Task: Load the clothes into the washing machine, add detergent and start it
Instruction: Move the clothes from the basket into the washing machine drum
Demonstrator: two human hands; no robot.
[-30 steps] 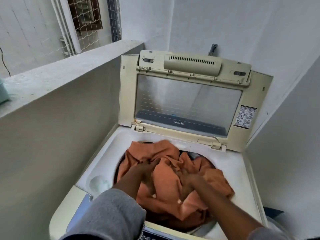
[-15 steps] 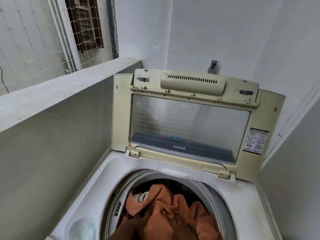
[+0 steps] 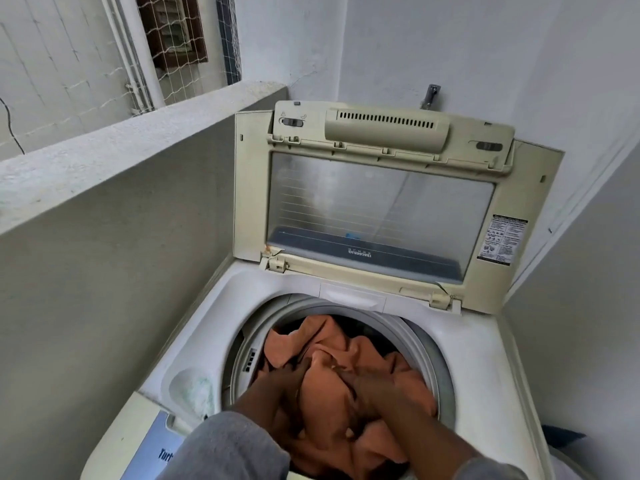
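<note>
orange cloth [image 3: 346, 382] now lying wholly inside the drum [image 3: 429, 344] of the washing machine [image 3: 485, 368]; a second ago heaped above the opening and spilling over its right rim. pushed down since then, with the drum ring exposed all round the far side. left hand [image 3: 287, 375] and right hand [image 3: 367, 386] both buried in the folds near the middle of the load, pressing downward; whether clenched on fabric or flat against it cannot be told. lid [image 3: 374, 188] standing open at the far end. recess [image 3: 192, 389] at near left of the top deck bare of any visible detergent. judged: loading step nearly complete; detergent and start not yet done.
</note>
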